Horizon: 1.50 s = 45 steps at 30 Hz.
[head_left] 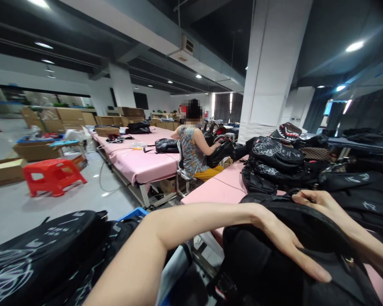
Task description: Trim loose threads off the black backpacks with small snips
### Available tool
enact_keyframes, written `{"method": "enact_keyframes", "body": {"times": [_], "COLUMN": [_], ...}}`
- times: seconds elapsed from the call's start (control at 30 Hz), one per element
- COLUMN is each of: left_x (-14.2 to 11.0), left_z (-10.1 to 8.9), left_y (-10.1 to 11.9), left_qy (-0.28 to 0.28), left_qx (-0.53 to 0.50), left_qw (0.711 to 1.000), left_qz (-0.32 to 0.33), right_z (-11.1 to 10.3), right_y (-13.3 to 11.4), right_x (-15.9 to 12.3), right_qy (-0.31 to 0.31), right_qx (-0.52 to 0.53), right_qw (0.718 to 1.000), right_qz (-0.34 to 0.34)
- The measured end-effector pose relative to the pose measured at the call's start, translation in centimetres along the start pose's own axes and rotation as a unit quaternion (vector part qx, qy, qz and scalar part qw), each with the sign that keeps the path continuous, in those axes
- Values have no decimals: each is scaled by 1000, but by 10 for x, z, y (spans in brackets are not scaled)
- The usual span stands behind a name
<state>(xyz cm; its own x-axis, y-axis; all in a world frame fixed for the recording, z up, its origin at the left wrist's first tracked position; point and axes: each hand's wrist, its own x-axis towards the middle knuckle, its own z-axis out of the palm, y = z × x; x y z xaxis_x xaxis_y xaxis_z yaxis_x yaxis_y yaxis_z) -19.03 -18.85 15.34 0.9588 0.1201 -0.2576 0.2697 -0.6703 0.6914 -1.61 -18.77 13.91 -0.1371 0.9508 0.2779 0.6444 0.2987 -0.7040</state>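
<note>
A black backpack (255, 259) stands upright in front of me at the edge of the pink-topped table, its top unzipped. My left hand (284, 236) reaches across its opening; the thumb lies stretched along the near panel while the other fingers are hidden inside, seemingly gripping the edge. On the far rim, my right hand (315, 200) pinches the bag's edge between thumb and fingers. A small metal zipper pull (349, 260) hangs at the right of the opening. Beyond the hands lies a pile of black backpacks (274, 155) with white line drawings.
More printed backpacks (44, 250) are heaped at my lower left beside a blue crate (132, 213). A seated person (193, 148) handles a black bag between two pink tables (147, 165). A red stool (52, 176) and cardboard boxes (35, 151) stand left; a white pillar (268, 63) rises ahead.
</note>
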Motion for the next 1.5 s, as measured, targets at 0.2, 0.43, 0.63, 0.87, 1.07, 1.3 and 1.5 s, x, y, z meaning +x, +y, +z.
{"method": "enact_keyframes", "body": {"times": [0.2, 0.43, 0.63, 0.87, 1.07, 1.3, 1.5], "left_x": [-30, -29, -8, -4, 2, 1, 19], "left_z": [26, -22, -27, -24, -24, -34, -41], "left_y": [30, -30, -40, -42, -53, -65, -62], "left_qy": [272, 458, 396, 421, 419, 458, 493], "left_qx": [174, 44, 51, -96, -197, -229, -219], "left_qw": [945, 885, 914, 894, 883, 854, 838], "left_qz": [-59, -73, -78, -120, -81, -93, -80], "right_z": [-8, -12, -14, -14, -13, -54, -55], "right_y": [14, 21, 21, 20, 23, 20, 23], "right_x": [3, 13, 7, 8, 14, -53, -129], "right_qy": [-1, -20, -32, -18, 24, 279, 137], "right_qx": [17, 55, 87, 89, 117, 191, 35], "right_qw": [1000, 998, 996, 996, 993, 941, 986], "right_qz": [-24, 0, 3, 0, 1, 24, 90]}}
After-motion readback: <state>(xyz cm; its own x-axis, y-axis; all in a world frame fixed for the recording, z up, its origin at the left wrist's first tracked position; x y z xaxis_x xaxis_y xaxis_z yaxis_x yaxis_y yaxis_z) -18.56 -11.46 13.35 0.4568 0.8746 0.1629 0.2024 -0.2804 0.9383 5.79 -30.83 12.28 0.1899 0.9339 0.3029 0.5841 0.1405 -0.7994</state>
